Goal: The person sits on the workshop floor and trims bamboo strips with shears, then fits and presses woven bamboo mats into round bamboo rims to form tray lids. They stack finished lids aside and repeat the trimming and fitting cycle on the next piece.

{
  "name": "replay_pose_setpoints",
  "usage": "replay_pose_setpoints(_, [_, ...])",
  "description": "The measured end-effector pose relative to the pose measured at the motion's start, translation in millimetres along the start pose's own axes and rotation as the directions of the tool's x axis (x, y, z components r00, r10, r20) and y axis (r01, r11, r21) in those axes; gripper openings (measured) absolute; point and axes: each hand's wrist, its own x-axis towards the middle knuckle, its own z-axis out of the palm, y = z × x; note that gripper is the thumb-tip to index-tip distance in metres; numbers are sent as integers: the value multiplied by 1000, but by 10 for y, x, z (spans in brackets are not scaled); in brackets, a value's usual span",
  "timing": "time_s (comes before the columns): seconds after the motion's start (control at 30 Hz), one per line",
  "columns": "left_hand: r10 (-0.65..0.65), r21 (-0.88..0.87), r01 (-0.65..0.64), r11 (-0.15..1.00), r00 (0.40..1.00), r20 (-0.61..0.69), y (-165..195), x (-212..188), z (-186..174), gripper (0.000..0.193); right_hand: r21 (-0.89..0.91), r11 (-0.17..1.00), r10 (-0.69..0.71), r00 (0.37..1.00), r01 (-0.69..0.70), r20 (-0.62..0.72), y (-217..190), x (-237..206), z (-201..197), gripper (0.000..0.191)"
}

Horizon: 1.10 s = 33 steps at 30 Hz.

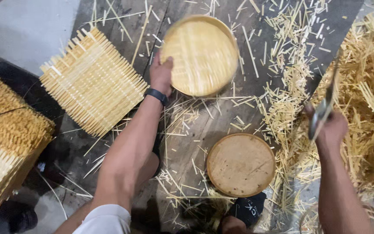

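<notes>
My left hand [161, 73] grips the left rim of a round woven bamboo tray [202, 54] that lies on the dark wooden boards at the top centre. A black band sits on that wrist. My right hand [332, 128] is raised at the right and holds a metal blade [324, 106], blurred, pointing up and away from me. Below the tray, near my foot, stands a round wooden block [241, 164] with a flat, scarred top.
A square woven bamboo mat [92, 80] lies left of the tray. A stack of similar mats [5, 138] fills the left edge. Cut bamboo strips [369, 95] are heaped at the right and scattered over the boards. My shoe [247, 208] rests below the block.
</notes>
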Motion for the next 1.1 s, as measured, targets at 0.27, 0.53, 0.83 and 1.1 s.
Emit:
replay_pose_setpoints(0.27, [-277,-127,267,955,959,-68,321,98,77,40,-526,845,18,989,-92,-144,1588,-1070,-727,78])
replay_pose_setpoints(0.53, [-350,197,338,920,936,29,568,195,542,65,-728,685,-23,998,-29,-61,2278,-1905,-929,64])
replay_pose_setpoints(0.83, [474,828,-559,41,740,477,755,-829,-659,81,-767,634,-233,970,98,-68,2376,-1990,-882,67])
replay_pose_setpoints(1.1, [533,682,-712,-168,516,670,828,-681,-293,54,-273,944,-199,980,186,-22,1986,-2171,-430,45])
